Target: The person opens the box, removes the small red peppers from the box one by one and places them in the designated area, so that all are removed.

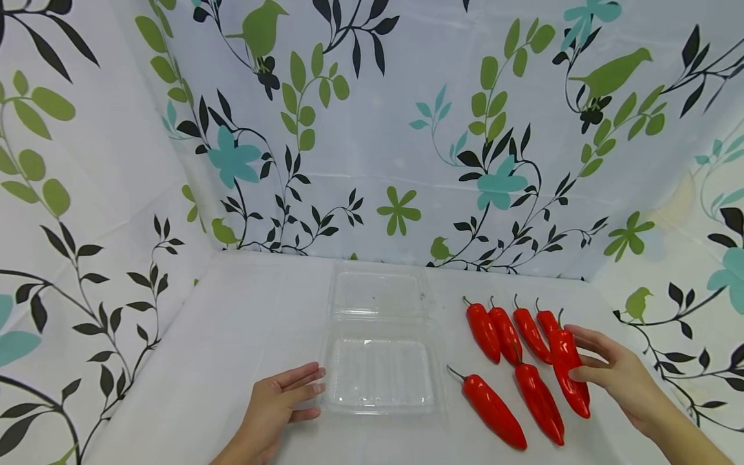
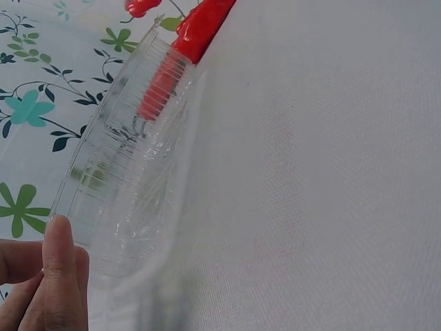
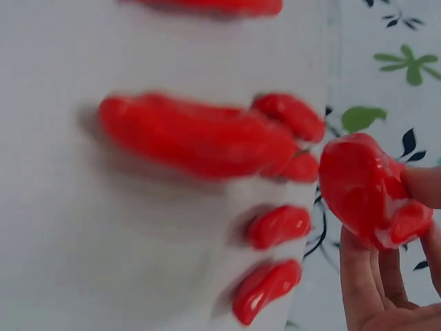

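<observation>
My right hand (image 1: 619,378) holds a glossy red chili pepper (image 1: 566,368) between thumb and fingers, stem pointing away from me. In the right wrist view that pepper (image 3: 358,183) is seen end-on, off the table. Several more red peppers (image 1: 493,410) lie loosely to the left of the hand, with green stems. A clear plastic clamshell box (image 1: 380,410) sits with its lid (image 1: 378,294) folded back, and no pepper lies in it. At its left side is my left hand (image 1: 285,403), fingers extended; in the left wrist view the fingertips meet or nearly meet the box edge (image 2: 76,162).
A white cloth covers the table (image 1: 256,323). Behind it and on both sides hangs a curtain (image 1: 372,129) printed with leaves, birds and flowers. The peppers stand in a back row and a nearer group, right of the box.
</observation>
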`<state>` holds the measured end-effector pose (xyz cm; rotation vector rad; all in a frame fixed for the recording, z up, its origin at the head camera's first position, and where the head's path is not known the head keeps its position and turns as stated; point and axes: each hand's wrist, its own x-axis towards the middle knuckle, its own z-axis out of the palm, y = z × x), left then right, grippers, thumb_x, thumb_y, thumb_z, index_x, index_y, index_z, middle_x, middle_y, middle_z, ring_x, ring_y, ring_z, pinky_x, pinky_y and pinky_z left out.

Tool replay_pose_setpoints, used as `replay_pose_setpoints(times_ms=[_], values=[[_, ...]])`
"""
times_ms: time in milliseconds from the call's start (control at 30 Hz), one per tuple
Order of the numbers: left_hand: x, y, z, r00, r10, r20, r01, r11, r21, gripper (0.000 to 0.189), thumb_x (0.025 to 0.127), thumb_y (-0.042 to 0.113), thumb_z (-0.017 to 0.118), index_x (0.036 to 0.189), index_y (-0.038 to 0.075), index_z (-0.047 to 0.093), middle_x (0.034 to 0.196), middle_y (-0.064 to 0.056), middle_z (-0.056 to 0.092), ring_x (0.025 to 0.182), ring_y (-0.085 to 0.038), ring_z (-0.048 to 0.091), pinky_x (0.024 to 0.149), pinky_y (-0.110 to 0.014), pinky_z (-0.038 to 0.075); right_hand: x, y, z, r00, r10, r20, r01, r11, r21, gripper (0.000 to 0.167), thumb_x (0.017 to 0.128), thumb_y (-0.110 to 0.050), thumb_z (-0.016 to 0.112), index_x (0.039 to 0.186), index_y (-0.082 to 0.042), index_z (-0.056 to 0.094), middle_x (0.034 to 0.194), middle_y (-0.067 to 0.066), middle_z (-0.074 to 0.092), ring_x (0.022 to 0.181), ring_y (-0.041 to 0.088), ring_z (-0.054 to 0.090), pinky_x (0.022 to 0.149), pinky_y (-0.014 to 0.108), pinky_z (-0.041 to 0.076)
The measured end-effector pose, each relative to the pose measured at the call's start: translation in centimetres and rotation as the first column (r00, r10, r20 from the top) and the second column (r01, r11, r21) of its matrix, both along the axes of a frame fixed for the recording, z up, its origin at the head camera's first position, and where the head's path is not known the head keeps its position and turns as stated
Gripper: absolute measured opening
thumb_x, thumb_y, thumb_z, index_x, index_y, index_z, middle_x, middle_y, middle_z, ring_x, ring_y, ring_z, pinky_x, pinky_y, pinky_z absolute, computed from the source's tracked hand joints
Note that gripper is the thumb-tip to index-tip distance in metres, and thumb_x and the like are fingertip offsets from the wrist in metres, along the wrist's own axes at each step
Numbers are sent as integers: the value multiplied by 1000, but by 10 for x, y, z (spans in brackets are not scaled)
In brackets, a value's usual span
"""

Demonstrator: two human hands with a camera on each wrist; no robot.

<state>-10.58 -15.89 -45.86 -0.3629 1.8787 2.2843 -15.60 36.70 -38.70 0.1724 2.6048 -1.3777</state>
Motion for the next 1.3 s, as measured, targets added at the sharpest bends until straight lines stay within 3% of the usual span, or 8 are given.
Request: replay_pose_setpoints(times_ms=[167, 433, 833, 1300], values=[[0, -1, -1, 1000, 8, 0, -8, 1000, -5, 54, 85, 5, 78, 134, -9, 59, 128, -19, 66, 114, -25, 67, 75, -38, 63, -4, 17, -13, 997, 35, 70, -43, 992, 116, 88, 86, -11, 79, 156, 2, 27, 150, 38, 31, 127, 57, 44, 84, 49, 61], [1, -3, -2, 1000, 12, 8, -12, 1000, 0, 55, 85, 5, 79, 134, -9, 59, 128, -19, 66, 113, -24, 67, 75, -38, 63, -8, 29, -32, 993, 57, 104, -74, 983, 169, 83, 82, -6, 81, 151, 7, 34, 141, 39, 42, 118, 50, 55, 82, 46, 62], [1, -2, 0, 1000, 5, 3, -5, 1000, -3, 54, 86, 6, 78, 135, -8, 59, 129, -19, 66, 115, -25, 66, 76, -38, 63, -7, 38, -50, 980, 21, 199, -53, 987, 154, 87, 78, -8, 84, 149, 8, 36, 141, 38, 43, 111, 42, 61, 82, 47, 62], [0, -2, 0, 1000, -4, 1, 4, 1000, -6, 53, 86, 6, 78, 134, -9, 59, 130, -19, 65, 114, -26, 67, 76, -37, 63, -8, 39, -62, 972, 9, 237, -51, 984, 171, 87, 82, -12, 82, 151, 9, 33, 142, 40, 41, 113, 46, 59, 83, 48, 61]])
